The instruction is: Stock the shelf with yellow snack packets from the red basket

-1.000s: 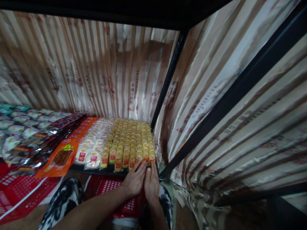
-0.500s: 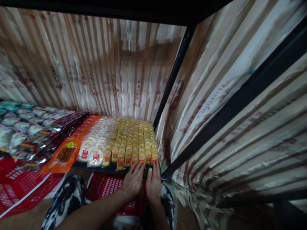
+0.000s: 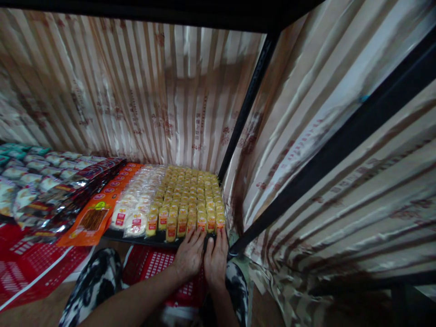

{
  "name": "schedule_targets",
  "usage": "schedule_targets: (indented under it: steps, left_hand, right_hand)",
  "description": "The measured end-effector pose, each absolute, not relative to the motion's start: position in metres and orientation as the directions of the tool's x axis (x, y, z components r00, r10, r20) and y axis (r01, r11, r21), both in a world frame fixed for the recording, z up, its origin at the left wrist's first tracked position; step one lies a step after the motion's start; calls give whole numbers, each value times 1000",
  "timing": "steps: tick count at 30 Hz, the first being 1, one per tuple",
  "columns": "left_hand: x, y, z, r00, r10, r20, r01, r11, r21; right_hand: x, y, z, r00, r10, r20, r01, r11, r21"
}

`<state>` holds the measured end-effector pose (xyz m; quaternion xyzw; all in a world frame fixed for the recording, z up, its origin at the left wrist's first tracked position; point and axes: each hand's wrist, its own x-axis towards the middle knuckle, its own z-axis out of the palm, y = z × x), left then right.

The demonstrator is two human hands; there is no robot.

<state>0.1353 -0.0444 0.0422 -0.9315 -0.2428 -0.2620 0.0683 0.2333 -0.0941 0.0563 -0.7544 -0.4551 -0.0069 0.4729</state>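
My left hand and my right hand lie side by side at the front edge of a dark shelf. Both hands are flat with fingers stretched out, and the fingertips touch the front row of small yellow snack packets. The packets stand in tidy rows covering the shelf's right end. Neither hand holds anything. Left of the yellow rows lie clear round packets with red labels.
Orange snack bags and dark and green bags fill the shelf's left part. A red basket sits below the hands, another red basket at left. Striped curtain hangs behind; a black post stands at right.
The view has shifted slightly; both hands stay flat at the shelf's front edge, barely moved against the yellow packets.
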Motion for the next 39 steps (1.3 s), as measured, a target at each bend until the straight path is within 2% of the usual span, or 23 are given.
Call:
schedule_targets:
  steps: [8, 23, 39]
  left_hand:
    - [138, -44, 42, 708, 421, 567, 497, -867, 22]
    - [136, -45, 45, 758, 419, 500, 481, -877, 5]
    - [113, -55, 52, 753, 383, 536, 478, -877, -45]
  right_hand:
    - [237, -92, 58, 580, 692, 429, 704, -161, -692]
    - [235, -89, 59, 609, 668, 428, 691, -181, -700]
    - [228, -95, 63, 557, 634, 536, 757, -122, -642]
